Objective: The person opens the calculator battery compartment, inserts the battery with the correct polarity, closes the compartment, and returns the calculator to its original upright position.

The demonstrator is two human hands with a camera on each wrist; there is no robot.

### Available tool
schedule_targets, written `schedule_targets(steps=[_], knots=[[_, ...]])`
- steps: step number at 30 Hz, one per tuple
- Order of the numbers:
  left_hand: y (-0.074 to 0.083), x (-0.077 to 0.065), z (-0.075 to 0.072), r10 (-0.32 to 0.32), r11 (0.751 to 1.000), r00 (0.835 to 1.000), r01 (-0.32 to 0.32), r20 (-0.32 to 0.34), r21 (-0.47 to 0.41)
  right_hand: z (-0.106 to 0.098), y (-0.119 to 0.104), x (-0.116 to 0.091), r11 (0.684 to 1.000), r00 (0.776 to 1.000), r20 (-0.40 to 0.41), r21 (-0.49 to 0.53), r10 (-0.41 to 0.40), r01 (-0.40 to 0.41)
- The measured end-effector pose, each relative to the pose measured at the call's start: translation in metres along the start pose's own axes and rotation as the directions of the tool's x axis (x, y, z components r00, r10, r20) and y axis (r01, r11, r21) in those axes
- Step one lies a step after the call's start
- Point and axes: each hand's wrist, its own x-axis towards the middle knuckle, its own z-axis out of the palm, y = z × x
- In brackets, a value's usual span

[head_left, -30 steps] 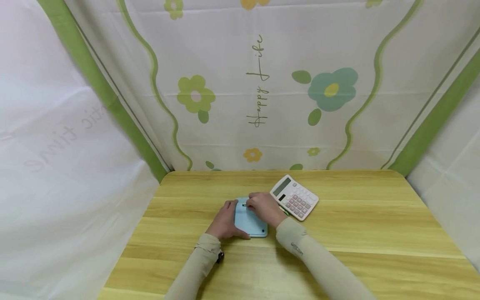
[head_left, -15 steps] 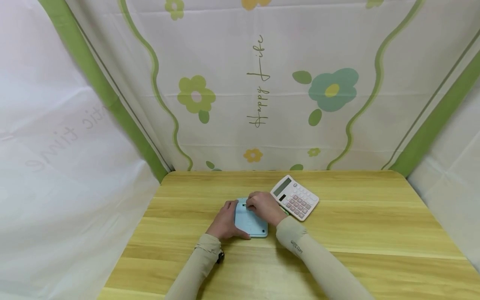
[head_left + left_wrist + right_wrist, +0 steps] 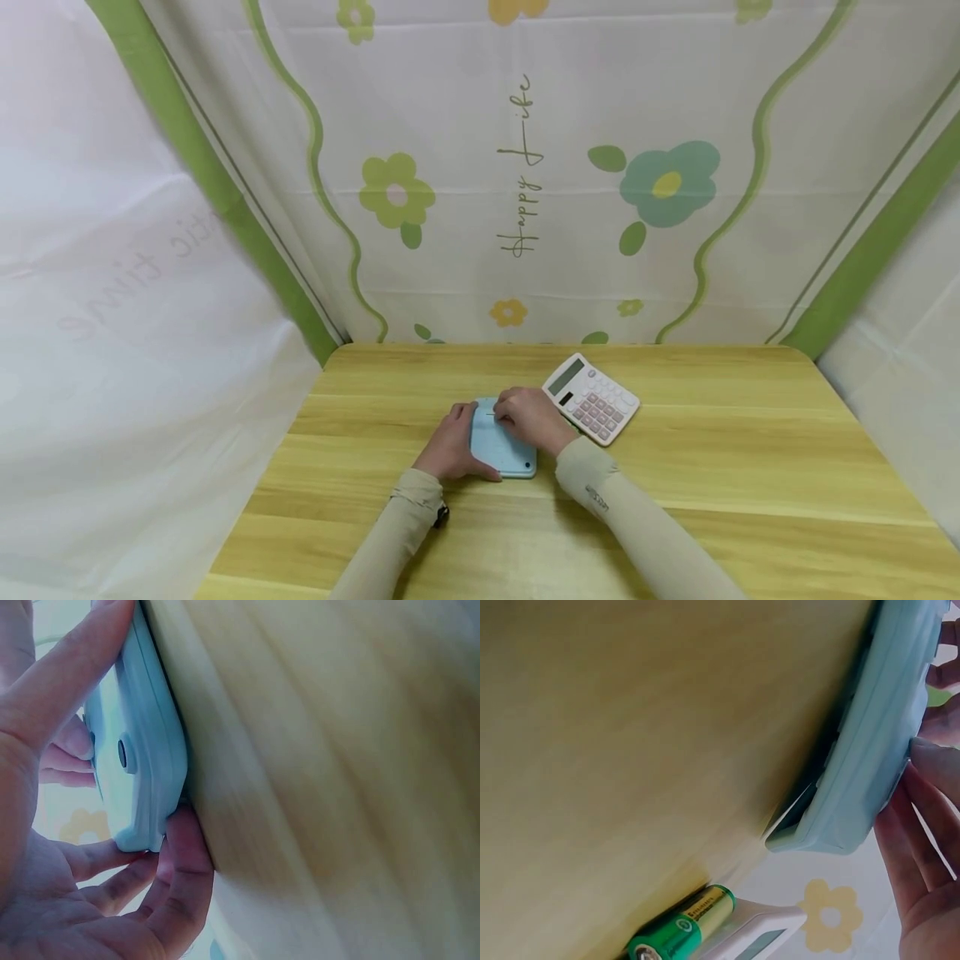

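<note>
A light blue calculator (image 3: 504,454) lies face down on the table, its back upward. My left hand (image 3: 452,442) grips it along the left side, the thumb at the near edge and the fingers around the far corner. In the left wrist view a small dark round foot (image 3: 124,753) shows on its back. My right hand (image 3: 531,417) reaches over the far part of the back with curled fingers, pinching what looks like the battery cover (image 3: 487,422) beside a thin dark line. Most of the cover is hidden by the fingers.
A white and pink calculator (image 3: 592,398) lies face up to the right of the blue one. Against its side rests a green and gold battery (image 3: 686,928), mostly hidden behind my right wrist in the head view. The wooden table (image 3: 750,467) meets a printed curtain (image 3: 465,275) at the back.
The dark gap on the back of the blue calculator has narrowed to a thin line beside my right fingers. Both hands stay nearly in place; the head view has shifted slightly.
</note>
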Motion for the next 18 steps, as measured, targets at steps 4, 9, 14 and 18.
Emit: schedule_targets(steps=[4, 9, 14, 18], knots=[[-0.0008, 0.0001, 0.0007, 0.003, 1.000, 1.000, -0.003, -0.001, 0.002, -0.0005, -0.0004, -0.0004, 1.000, 1.000, 0.000, -0.005, -0.004, 0.004], [-0.0013, 0.0009, 0.0011, -0.007, 1.000, 1.000, 0.007, 0.005, 0.013, -0.0014, -0.0009, 0.0001, 1.000, 1.000, -0.005, 0.005, -0.007, 0.007], [-0.0012, 0.0017, 0.0007, -0.003, 1.000, 1.000, 0.003, 0.004, 0.010, -0.0012, -0.0002, 0.0003, 1.000, 1.000, -0.003, 0.010, -0.005, 0.005], [-0.0008, 0.0010, 0.0005, -0.005, 1.000, 1.000, 0.005, 0.006, -0.002, 0.0002, 0.0014, 0.0004, 1.000, 1.000, 0.020, 0.009, 0.004, -0.004]])
